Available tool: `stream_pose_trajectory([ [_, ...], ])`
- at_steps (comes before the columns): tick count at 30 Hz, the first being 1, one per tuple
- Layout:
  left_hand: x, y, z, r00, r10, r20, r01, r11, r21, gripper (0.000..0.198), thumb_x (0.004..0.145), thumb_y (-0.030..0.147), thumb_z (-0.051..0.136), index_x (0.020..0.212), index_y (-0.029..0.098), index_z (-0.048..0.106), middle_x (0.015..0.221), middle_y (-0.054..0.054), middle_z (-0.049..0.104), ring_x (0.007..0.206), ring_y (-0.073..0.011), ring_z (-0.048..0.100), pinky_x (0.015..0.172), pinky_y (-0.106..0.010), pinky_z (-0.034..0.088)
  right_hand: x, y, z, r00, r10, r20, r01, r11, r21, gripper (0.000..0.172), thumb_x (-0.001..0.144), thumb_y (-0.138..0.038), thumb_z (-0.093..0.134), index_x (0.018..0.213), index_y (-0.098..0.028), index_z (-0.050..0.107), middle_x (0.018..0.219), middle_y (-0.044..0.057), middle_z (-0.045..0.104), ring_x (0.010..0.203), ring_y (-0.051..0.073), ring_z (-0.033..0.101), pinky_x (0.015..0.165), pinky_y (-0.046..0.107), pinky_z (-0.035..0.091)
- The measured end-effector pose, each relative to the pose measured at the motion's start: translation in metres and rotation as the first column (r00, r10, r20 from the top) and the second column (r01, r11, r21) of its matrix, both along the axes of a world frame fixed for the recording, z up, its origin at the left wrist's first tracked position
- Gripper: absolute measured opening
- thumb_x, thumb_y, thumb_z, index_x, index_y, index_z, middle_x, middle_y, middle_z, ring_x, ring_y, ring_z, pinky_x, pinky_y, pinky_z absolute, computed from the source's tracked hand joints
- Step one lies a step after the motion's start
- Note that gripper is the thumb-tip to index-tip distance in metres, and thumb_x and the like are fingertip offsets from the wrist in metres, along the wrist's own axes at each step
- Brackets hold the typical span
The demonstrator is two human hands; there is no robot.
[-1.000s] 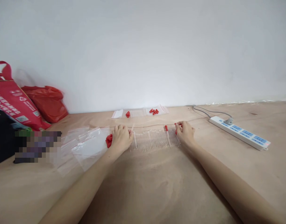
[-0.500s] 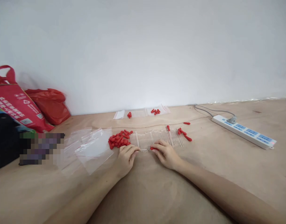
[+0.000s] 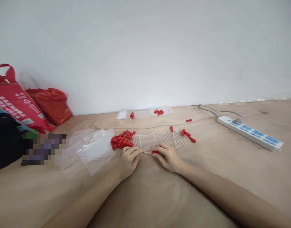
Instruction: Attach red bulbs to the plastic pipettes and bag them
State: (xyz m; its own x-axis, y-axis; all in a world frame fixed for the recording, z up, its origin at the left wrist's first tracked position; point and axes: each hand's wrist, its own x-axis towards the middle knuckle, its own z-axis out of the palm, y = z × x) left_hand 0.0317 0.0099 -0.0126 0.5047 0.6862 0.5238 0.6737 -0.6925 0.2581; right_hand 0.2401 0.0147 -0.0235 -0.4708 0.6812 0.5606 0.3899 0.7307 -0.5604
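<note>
My left hand (image 3: 130, 160) is closed in a pinch on one end of a thin clear dropper tube (image 3: 147, 152), held sideways low over the table. My right hand (image 3: 168, 157) pinches a red rubber dropper bulb (image 3: 155, 152), whose narrow end meets the tube's other end; whether the tube is inside it I cannot tell. Just beyond both hands lies a row of clear tubes (image 3: 147, 141) side by side. A heap of red bulbs (image 3: 121, 140) sits beyond my left hand. Several more red bulbs (image 3: 188, 134) lie at the row's right end.
Clear zip bags (image 3: 95, 152) lie flat on the left. Against the wall are filled bags (image 3: 142, 114) with tubes and red bulbs. A white power strip (image 3: 251, 133) with a grey cable lies at right. Red bags (image 3: 49, 106) stand at far left.
The red bulb and the tube have come together end to end between my hands; before, a gap showed between them. The view has shifted slightly.
</note>
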Motion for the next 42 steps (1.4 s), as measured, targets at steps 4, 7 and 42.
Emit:
stream_pose_trajectory([
  [4, -0.0015, 0.0014, -0.0020, 0.999, -0.042, 0.023, 0.041, 0.998, 0.044, 0.019, 0.086, 0.019, 0.042, 0.092, 0.021, 0.061, 0.079, -0.001, 0.066, 0.070, -0.0138, 0.058, 0.071, -0.030, 0.034, -0.0007, -0.0002, -0.0002, 1.000, -0.006, -0.004, 0.006, 1.000, -0.003, 0.020, 0.085, -0.025, 0.044, 0.095, -0.019, 0.060, 0.085, 0.007, 0.060, 0.075, 0.014, 0.057, 0.068, 0.027, 0.048],
  [7, -0.0023, 0.0018, -0.0031, 0.998, -0.062, 0.019, 0.061, 0.997, 0.053, 0.021, 0.087, 0.021, 0.042, 0.092, 0.022, 0.062, 0.079, -0.001, 0.066, 0.069, -0.0136, 0.057, 0.070, -0.030, 0.035, -0.0006, -0.0007, 0.0008, 1.000, 0.015, 0.001, -0.015, 1.000, -0.011, 0.021, 0.086, -0.025, 0.043, 0.093, -0.019, 0.061, 0.083, 0.006, 0.061, 0.074, 0.014, 0.058, 0.067, 0.026, 0.048],
  [42, 0.0054, -0.0030, -0.0085, 0.979, -0.198, 0.044, 0.190, 0.971, 0.142, 0.017, 0.085, 0.014, 0.044, 0.091, 0.017, 0.059, 0.076, -0.003, 0.067, 0.066, -0.0133, 0.060, 0.063, -0.028, 0.038, 0.0032, 0.0014, -0.0028, 0.992, 0.107, 0.067, -0.113, 0.990, 0.086, 0.016, 0.083, -0.024, 0.048, 0.088, -0.014, 0.060, 0.077, 0.006, 0.060, 0.072, 0.014, 0.055, 0.065, 0.025, 0.046],
])
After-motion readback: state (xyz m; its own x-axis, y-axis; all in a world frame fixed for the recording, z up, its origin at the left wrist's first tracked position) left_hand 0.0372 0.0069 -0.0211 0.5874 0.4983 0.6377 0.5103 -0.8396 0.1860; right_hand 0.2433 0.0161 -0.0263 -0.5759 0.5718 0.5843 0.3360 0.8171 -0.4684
